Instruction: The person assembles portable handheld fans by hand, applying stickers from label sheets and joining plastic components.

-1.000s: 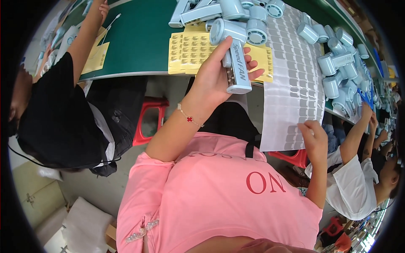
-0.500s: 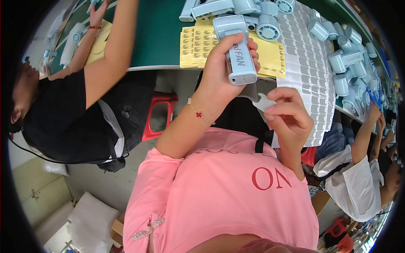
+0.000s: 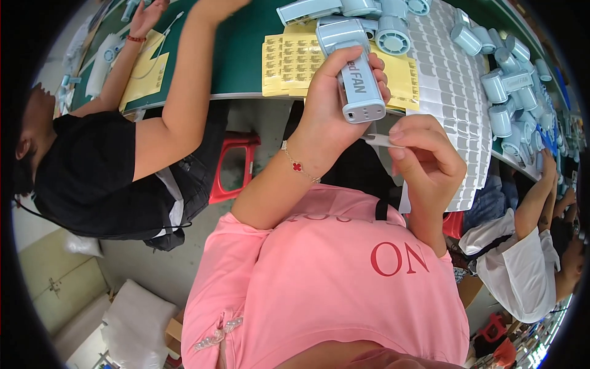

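My left hand (image 3: 329,92) is closed around a light blue handheld fan (image 3: 361,89) with dark lettering on its side. The fan's flat end, with small holes, faces toward me. Just below that end, my right hand (image 3: 435,154) pinches a small pale grey sticker (image 3: 381,141) between thumb and fingers. The sticker is seen nearly edge-on and sits apart from the lettered side. Under and beside the fan lie yellow label sheets (image 3: 301,64). To their right, a white sheet (image 3: 445,80) with rows of grey shaped stickers hangs over the table edge.
Several more blue fans (image 3: 393,37) lie at the table's far side, and a pile of them (image 3: 510,89) is at the right. A co-worker's arm (image 3: 181,92) reaches over the green table (image 3: 246,58) at left. A red stool (image 3: 233,166) stands below.
The fan has moved slightly right and tilted in my left hand. The sticker in my right hand has turned from face-on to nearly edge-on. The co-worker's arm at left has shifted right.
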Motion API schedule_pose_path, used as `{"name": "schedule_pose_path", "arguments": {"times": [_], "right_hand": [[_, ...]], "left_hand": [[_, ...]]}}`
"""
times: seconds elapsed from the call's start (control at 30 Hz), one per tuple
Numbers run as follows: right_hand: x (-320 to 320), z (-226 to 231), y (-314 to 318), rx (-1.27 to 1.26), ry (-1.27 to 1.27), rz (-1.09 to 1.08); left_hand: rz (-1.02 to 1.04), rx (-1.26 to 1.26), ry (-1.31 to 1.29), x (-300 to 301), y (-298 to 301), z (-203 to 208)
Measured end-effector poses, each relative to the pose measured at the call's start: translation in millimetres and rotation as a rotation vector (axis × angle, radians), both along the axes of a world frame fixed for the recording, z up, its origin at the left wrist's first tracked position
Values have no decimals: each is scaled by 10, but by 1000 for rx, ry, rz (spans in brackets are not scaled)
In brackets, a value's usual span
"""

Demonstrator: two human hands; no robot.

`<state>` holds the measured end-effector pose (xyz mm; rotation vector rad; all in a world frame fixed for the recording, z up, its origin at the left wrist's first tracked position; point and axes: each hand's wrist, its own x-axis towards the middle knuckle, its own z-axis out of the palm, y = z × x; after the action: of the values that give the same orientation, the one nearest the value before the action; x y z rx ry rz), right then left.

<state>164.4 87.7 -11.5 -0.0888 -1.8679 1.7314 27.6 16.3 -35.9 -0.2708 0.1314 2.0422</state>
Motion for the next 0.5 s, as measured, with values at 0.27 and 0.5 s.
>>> {"name": "schedule_pose_path", "arguments": {"times": [0.27, 0.5], "right_hand": [[-43, 16, 40, 158, 32, 28], [-134, 68, -75, 76, -46, -83]], "left_hand": [[18, -1, 9, -24, -4, 13], [-40, 6, -36, -7, 11, 19]]}}
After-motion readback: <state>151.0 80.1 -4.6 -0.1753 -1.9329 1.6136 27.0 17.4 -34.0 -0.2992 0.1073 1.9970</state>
